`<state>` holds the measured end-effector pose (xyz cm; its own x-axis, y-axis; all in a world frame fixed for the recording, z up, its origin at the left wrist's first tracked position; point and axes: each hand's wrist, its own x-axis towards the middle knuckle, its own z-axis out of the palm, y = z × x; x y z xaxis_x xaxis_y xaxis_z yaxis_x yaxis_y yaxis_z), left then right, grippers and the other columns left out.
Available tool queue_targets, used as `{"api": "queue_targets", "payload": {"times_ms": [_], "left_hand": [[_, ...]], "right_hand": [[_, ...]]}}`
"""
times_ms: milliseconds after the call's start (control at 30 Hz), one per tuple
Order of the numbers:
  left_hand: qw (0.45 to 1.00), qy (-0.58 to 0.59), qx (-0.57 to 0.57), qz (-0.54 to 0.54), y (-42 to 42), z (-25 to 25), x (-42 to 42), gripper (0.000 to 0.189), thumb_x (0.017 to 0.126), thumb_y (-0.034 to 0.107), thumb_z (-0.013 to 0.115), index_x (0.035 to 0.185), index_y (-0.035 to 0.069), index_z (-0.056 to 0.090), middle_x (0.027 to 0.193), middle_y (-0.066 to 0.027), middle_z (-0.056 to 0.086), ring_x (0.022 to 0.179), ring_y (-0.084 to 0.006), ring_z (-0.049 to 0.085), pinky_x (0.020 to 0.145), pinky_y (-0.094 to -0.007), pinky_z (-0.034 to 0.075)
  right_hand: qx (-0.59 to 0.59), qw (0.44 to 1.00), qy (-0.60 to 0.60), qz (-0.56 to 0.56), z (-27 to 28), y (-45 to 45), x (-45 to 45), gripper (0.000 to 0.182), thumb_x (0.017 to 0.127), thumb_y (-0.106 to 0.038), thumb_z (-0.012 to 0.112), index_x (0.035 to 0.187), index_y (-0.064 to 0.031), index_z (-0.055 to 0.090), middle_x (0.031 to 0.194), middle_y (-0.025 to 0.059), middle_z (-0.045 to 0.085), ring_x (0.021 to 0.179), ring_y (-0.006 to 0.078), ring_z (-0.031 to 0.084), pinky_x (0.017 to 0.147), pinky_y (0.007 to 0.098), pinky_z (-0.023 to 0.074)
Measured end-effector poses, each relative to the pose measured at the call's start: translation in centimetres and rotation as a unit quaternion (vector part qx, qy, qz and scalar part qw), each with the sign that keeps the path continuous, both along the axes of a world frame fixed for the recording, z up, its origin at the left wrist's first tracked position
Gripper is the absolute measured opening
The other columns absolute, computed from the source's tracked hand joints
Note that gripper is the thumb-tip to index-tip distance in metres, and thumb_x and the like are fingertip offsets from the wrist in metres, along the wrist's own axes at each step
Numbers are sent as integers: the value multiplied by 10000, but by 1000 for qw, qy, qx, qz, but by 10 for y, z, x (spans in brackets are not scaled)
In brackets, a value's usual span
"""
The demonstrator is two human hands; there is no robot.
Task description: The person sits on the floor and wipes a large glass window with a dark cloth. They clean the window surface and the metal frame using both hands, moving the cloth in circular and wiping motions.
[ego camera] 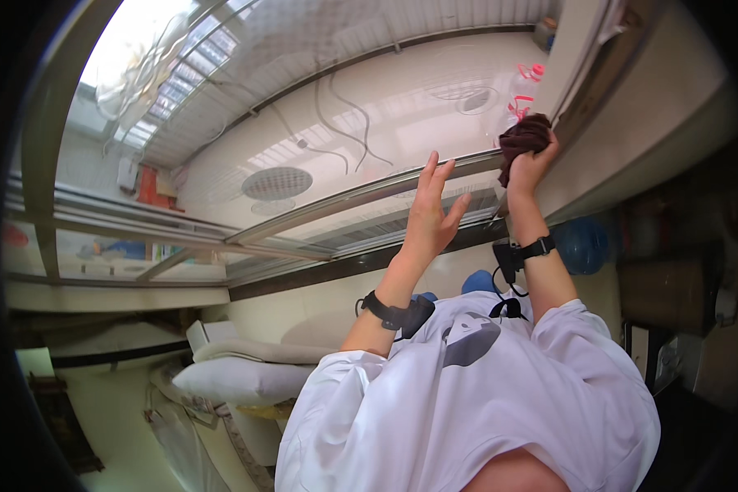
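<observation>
A crumpled dark maroon cloth [521, 142] is bunched in my right hand [534, 169], up against the right edge of a glass panel [400, 111], beside its pale frame [571, 77]. Whether the cloth presses on the glass or the frame is hard to tell. My left hand [430, 212] is raised before the panel's metal crossbar [369, 195], fingers apart and holding nothing. Contact between that hand and the glass cannot be made out. A clear plastic bottle with a pink cap [523, 92] shows just past the cloth, seemingly behind the glass.
Behind the glass, round floor drains [277, 183] and loose cords [344, 135] show on a tiled floor. A blue water jug [583, 245] stands by my right forearm. To my left lie a white pillow-like sack [243, 380] and a white box [210, 335].
</observation>
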<state>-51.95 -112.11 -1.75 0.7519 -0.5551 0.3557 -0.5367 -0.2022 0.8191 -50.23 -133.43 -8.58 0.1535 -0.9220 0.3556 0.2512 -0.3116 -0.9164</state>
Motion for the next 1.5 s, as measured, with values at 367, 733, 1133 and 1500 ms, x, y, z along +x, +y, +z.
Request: {"api": "queue_targets", "payload": {"times_ms": [367,733,1133,1500], "left_hand": [[992,-9,-36,124,98,-17,13,504,900,124,667,1370,33,509,1511,-227,374,1311,-340,484,992,-412,472],[951,195,-180,158,143,-55,23,450,922,122,645,1333,-4,512,1389,-187,502,1201,-287,584,916,-386,524],[915,291,-162,228,182,-121,47,519,912,239,664,1314,-57,523,1205,-196,647,961,-250,698,834,-334,543],[869,406,-213,188,190,-153,63,427,981,263,592,1310,3,507,1175,-100,642,926,-179,658,772,-306,525]], "right_hand": [[-393,894,20,215,67,145,41,653,690,106,455,1325,-28,534,1325,251,439,1261,443,390,1116,452,277],[-469,827,126,285,17,204,46,616,688,99,572,1260,-130,577,1257,219,463,1213,459,424,1070,516,330],[-543,719,238,363,-17,265,51,517,711,-9,679,1208,-110,581,1183,135,561,1141,349,569,827,421,524],[-530,686,299,399,-36,281,49,538,711,-18,670,1234,-98,572,1195,137,559,1179,358,553,841,424,532]]}}
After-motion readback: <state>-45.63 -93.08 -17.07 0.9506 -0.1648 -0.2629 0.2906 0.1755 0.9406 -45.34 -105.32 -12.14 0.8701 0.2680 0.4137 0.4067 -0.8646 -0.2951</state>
